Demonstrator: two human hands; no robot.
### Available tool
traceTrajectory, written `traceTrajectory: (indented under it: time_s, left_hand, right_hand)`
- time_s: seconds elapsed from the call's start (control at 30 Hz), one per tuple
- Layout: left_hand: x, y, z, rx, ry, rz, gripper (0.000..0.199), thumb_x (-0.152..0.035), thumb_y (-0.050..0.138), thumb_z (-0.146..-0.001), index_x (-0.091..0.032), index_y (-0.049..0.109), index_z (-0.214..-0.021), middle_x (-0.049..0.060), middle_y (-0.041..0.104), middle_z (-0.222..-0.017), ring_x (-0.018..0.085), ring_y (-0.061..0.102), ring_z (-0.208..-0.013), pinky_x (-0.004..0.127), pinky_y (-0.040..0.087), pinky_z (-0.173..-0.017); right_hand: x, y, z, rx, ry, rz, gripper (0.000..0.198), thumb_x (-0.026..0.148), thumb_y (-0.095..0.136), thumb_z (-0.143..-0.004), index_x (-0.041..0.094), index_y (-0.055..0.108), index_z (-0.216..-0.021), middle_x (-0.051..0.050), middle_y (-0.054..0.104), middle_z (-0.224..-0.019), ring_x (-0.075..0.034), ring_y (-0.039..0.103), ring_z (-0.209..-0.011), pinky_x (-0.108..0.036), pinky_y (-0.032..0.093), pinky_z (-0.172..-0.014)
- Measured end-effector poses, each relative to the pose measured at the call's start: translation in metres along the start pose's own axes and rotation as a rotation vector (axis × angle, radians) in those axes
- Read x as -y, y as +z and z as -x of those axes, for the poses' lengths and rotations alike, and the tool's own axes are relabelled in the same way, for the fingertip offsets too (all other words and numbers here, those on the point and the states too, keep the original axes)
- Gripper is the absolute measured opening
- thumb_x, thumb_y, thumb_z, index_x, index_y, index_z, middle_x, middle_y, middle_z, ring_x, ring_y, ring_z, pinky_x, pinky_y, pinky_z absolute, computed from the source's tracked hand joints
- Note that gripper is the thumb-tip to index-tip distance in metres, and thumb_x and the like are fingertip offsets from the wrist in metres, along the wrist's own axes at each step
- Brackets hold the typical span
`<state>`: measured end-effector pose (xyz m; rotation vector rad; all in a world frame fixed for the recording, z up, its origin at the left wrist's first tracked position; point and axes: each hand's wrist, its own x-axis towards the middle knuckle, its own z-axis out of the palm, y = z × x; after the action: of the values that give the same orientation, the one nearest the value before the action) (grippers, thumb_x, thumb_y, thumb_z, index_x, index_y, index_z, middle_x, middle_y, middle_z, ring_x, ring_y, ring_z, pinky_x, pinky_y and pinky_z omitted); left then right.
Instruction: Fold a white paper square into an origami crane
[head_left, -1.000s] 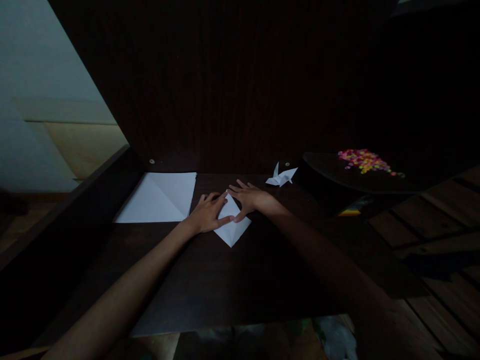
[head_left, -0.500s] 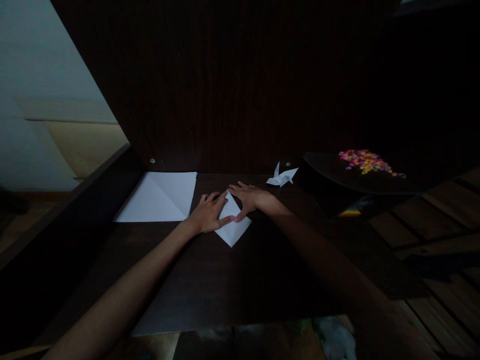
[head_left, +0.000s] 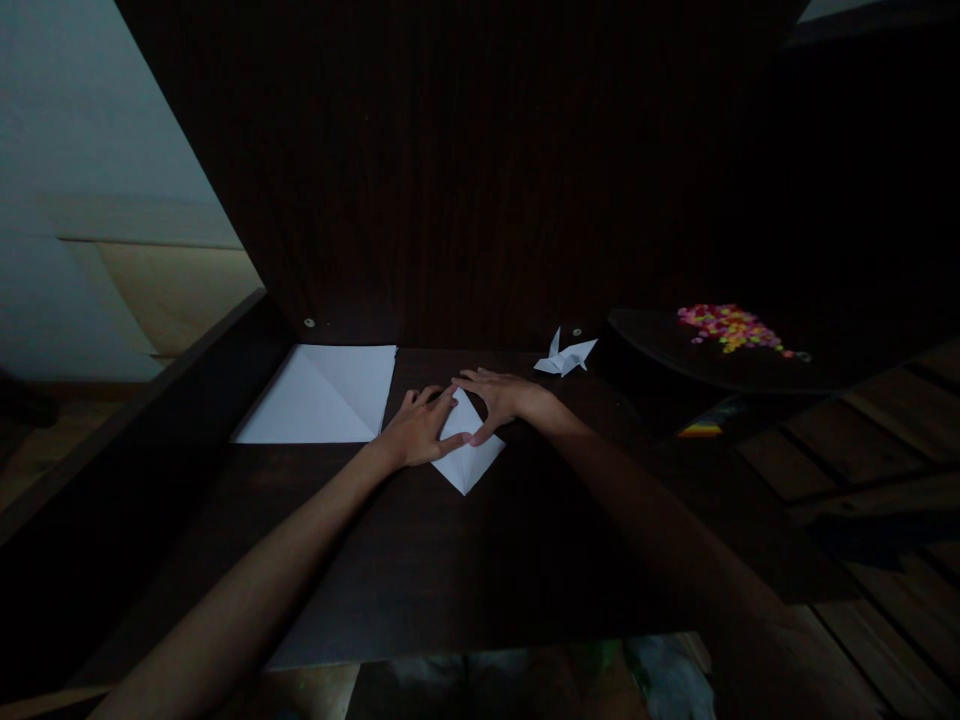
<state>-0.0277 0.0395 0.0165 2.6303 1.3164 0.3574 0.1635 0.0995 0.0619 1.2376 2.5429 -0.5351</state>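
We press our left hand (head_left: 415, 432) and right hand (head_left: 499, 399) flat, fingers spread, gripping nothing, on a folded white paper (head_left: 466, 452) at the middle of a dark wooden desk (head_left: 465, 560); its point aims at six o'clock. At ten o'clock of the hands, just beside the left one, lies a creased white sheet (head_left: 319, 397); at two o'clock, apart, stands a paper crane (head_left: 564, 356); beyond it at three o'clock sits a dark tray (head_left: 675, 355) with coloured bits (head_left: 726, 326). A dark back panel (head_left: 480, 170) walls off twelve o'clock; bare desk runs toward six o'clock.
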Motion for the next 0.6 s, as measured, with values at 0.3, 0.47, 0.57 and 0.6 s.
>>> traceTrajectory:
  time_s: [0.3,0.47,0.57,0.6]
  left_hand:
    - [0.000,-0.002,0.000,-0.005,0.009,-0.004,0.081,-0.063,0.042,-0.087,-0.014,0.021,-0.149,0.018,0.052,-0.137,0.037,0.032,-0.132,0.056,0.024,-0.100]
    - [0.000,-0.001,0.000,-0.009,-0.004,0.015,0.082,-0.061,0.046,-0.086,-0.014,0.021,-0.148,0.016,0.056,-0.134,0.037,0.032,-0.131,0.056,0.025,-0.100]
    - [0.001,0.000,-0.001,-0.024,0.000,0.019,0.081,-0.063,0.045,-0.086,-0.015,0.024,-0.148,0.016,0.056,-0.133,0.037,0.033,-0.130,0.056,0.025,-0.100]
    - [0.001,0.000,-0.001,-0.029,0.001,0.020,0.081,-0.063,0.045,-0.086,-0.016,0.024,-0.148,0.016,0.056,-0.133,0.037,0.034,-0.130,0.056,0.025,-0.100]
  right_hand:
    - [0.004,-0.002,-0.001,0.031,0.025,0.039,0.129,0.062,0.080,-0.049,0.022,0.014,-0.152,-0.012,0.006,-0.159,-0.039,0.005,-0.145,-0.057,0.017,-0.114]
    - [0.001,0.000,0.002,-0.021,0.014,-0.043,0.131,0.062,0.080,-0.048,0.020,0.012,-0.153,-0.012,0.009,-0.159,-0.037,0.005,-0.145,-0.053,0.014,-0.116]
    - [-0.005,0.006,0.003,-0.058,0.008,-0.106,0.132,0.063,0.080,-0.048,0.019,0.012,-0.153,-0.012,0.009,-0.159,-0.035,0.003,-0.146,-0.051,0.011,-0.118]
    - [-0.007,0.008,0.003,-0.066,0.001,-0.123,0.131,0.064,0.080,-0.048,0.019,0.013,-0.152,-0.012,0.008,-0.159,-0.034,0.002,-0.146,-0.051,0.009,-0.118]
